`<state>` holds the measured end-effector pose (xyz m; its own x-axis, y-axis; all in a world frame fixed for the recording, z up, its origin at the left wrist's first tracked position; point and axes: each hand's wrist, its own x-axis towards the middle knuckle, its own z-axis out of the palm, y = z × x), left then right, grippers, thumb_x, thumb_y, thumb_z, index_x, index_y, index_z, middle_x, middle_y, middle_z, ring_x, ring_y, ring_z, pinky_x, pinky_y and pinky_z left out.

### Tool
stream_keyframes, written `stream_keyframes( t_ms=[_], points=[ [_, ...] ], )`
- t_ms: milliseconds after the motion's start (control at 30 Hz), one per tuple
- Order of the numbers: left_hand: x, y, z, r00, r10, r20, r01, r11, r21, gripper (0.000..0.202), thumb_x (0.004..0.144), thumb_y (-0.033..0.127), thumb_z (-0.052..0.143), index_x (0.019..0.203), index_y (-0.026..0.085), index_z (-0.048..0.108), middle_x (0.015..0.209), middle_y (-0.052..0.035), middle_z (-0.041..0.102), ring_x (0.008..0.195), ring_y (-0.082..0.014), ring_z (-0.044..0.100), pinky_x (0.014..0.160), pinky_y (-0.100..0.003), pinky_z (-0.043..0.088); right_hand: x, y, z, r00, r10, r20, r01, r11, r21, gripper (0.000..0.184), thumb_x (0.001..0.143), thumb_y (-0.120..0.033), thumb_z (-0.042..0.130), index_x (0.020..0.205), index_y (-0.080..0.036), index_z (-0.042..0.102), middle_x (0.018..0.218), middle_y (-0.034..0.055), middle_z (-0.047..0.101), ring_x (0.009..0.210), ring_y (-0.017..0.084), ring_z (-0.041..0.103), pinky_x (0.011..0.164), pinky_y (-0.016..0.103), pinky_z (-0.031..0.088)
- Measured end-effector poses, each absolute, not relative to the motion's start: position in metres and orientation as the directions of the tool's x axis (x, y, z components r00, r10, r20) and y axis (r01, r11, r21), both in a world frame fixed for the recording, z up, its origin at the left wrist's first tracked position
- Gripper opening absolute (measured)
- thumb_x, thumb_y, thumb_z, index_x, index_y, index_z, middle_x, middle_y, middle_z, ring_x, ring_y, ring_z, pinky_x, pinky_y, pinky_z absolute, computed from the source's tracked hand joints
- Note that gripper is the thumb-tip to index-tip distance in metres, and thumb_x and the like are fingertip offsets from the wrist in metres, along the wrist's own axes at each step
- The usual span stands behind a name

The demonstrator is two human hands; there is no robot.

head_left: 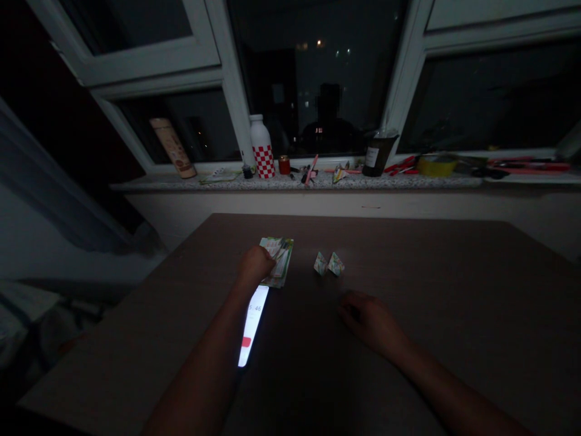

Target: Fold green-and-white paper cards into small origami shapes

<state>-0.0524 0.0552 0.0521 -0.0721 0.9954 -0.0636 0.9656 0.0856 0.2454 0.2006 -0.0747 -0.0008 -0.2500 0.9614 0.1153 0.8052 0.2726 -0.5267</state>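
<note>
My left hand [255, 264] reaches forward over a small stack of patterned paper sheets [281, 266] on the brown table [454, 290]. Its fingers curl on the top sheet at the stack's left edge. A lit phone [253, 324] lies face up under my left forearm, just behind the stack. Two small folded paper pieces [328, 264] sit side by side to the right of the stack. My right hand [370, 318] rests on the table nearer to me, below those pieces, loosely curled; in the dim light nothing shows in it.
A stone windowsill [295, 181] runs behind the table. On it stand a red-checked white bottle [262, 147], a tan tube [172, 147], a small red jar [284, 165], a dark cup [377, 154], a yellow tape roll [436, 165] and scattered pens. The room is dark.
</note>
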Motion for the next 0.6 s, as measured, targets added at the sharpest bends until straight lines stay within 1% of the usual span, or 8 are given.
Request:
stream_keyframes(
  t_ms=[67,167,333,467,533,600],
  points=[
    [-0.0546,0.0557,0.0513,-0.089,0.995,-0.050,0.957,0.099,0.274,0.017,0.072,0.032,0.064,0.080,0.018,0.068,0.078,-0.0081,0.070,0.075,-0.0196,0.065,0.060,-0.024,0.041,0.2005,-0.0745,-0.0002,-0.254,0.961,0.113,0.801,0.274,-0.532,0.020,0.087,-0.028,0.045,0.079,-0.020,0.062,0.079,0.0040,0.064,0.071,0.018,0.060,0.062,0.026,0.040],
    [-0.0567,0.0558,0.0518,-0.090,0.995,-0.032,0.946,0.095,0.309,0.019,0.076,0.034,0.060,0.080,0.017,0.067,0.074,-0.0078,0.069,0.073,-0.0192,0.064,0.060,-0.024,0.041,0.2007,-0.0741,0.0002,-0.257,0.961,0.098,0.797,0.268,-0.541,0.020,0.087,-0.028,0.045,0.080,-0.020,0.062,0.079,0.0041,0.064,0.070,0.017,0.059,0.062,0.026,0.040],
    [-0.0565,0.0551,0.0548,-0.088,0.996,-0.009,0.934,0.086,0.347,0.020,0.080,0.025,0.050,0.082,0.016,0.067,0.078,-0.0089,0.069,0.073,-0.0184,0.063,0.058,-0.024,0.040,0.2011,-0.0739,-0.0017,-0.244,0.964,0.110,0.802,0.264,-0.536,0.019,0.086,-0.027,0.046,0.080,-0.020,0.062,0.078,0.0043,0.064,0.070,0.018,0.059,0.064,0.027,0.041],
    [-0.0565,0.0542,0.0566,-0.091,0.996,-0.016,0.926,0.090,0.367,0.027,0.083,0.027,0.045,0.078,0.014,0.068,0.078,-0.0109,0.070,0.072,-0.0190,0.064,0.056,-0.023,0.038,0.2011,-0.0745,-0.0032,-0.246,0.962,0.121,0.797,0.272,-0.540,0.020,0.087,-0.028,0.045,0.079,-0.020,0.062,0.076,0.0037,0.063,0.069,0.018,0.059,0.062,0.027,0.041],
    [-0.0572,0.0530,0.0566,-0.096,0.995,-0.019,0.922,0.096,0.375,0.027,0.083,0.027,0.045,0.078,0.014,0.067,0.076,-0.0102,0.070,0.071,-0.0184,0.064,0.055,-0.022,0.038,0.2010,-0.0747,-0.0030,-0.251,0.960,0.125,0.794,0.278,-0.541,0.019,0.086,-0.027,0.046,0.078,-0.020,0.061,0.076,0.0037,0.063,0.068,0.018,0.058,0.062,0.027,0.041],
    [-0.0581,0.0514,0.0561,-0.104,0.995,-0.011,0.921,0.100,0.377,0.022,0.080,0.025,0.048,0.079,0.014,0.067,0.076,-0.0090,0.070,0.070,-0.0174,0.063,0.054,-0.022,0.037,0.2010,-0.0747,-0.0022,-0.251,0.959,0.129,0.793,0.281,-0.541,0.018,0.086,-0.027,0.046,0.078,-0.020,0.061,0.076,0.0038,0.063,0.069,0.018,0.058,0.063,0.027,0.041]
  ],
)
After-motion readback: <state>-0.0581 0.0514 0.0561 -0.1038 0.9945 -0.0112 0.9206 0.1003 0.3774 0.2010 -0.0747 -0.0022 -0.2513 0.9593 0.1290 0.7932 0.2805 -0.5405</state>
